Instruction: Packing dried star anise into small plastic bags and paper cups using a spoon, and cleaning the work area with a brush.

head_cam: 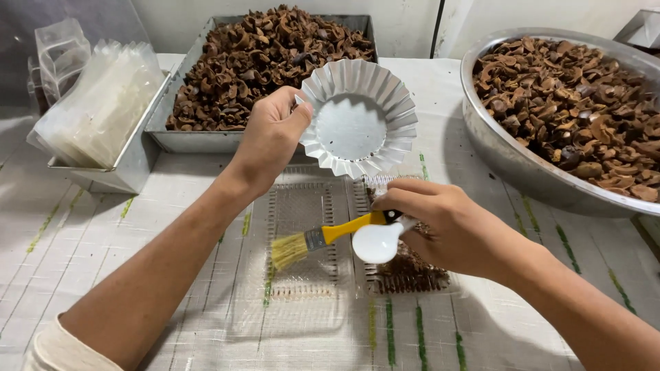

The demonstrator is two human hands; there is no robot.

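Left fingers: pinch the near-left rim of a fluted metal mould [359, 117], holding it tilted above the table.
Right fingers: the right hand [450, 223] grips a yellow-handled brush [323, 238] and a white spoon [377, 242] together.
Below: clear plastic tray [300, 240], its right half filled with brown pieces.
Beyond: rectangular tin [199, 134] far left, steel basin [509, 154] right, both heaped with brown shells.
Risk: with two tools in one grip, the spoon could slip out; the mould's thin rim could twist free.

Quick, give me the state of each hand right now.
Left hand: closed on the rim of a white fluted dish, held up tilted.
Right hand: closed on a yellow-handled brush and a white spoon.
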